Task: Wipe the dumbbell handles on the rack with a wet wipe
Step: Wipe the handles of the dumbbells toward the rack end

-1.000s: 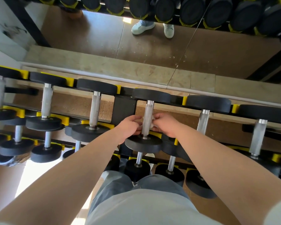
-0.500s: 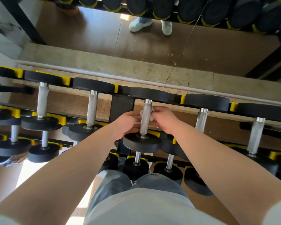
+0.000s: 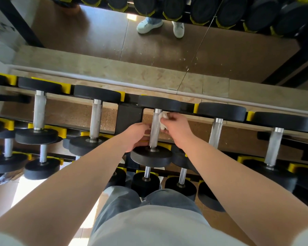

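At the middle of the rack (image 3: pixel 130 118), the left grip (image 3: pixel 135 137) curls round a dumbbell handle (image 3: pixel 153 137) from 9 o'clock. The right grip (image 3: pixel 176 128), at 3 o'clock, pinches the wet wipe (image 3: pixel 163 119) against its 12 o'clock end. This handle seems part-wiped; for the other handles (image 3: pixel 216 132) I cannot tell.

Dull grey metal handle (image 3: pixel 154 135), matt black weight heads (image 3: pixel 151 158).

Left arm: bare, extended from lower left of frame to centre.
Left hand (image 3: pixel 137 136): centre frame, fingers curled round the dumbbell handle (image 3: pixel 154 128) from its left.
Right arm: bare, extended from lower right to centre.
Right hand (image 3: pixel 176 128): right of centre, knuckles up, fingers pinching a wet wipe (image 3: pixel 163 119) against the handle.
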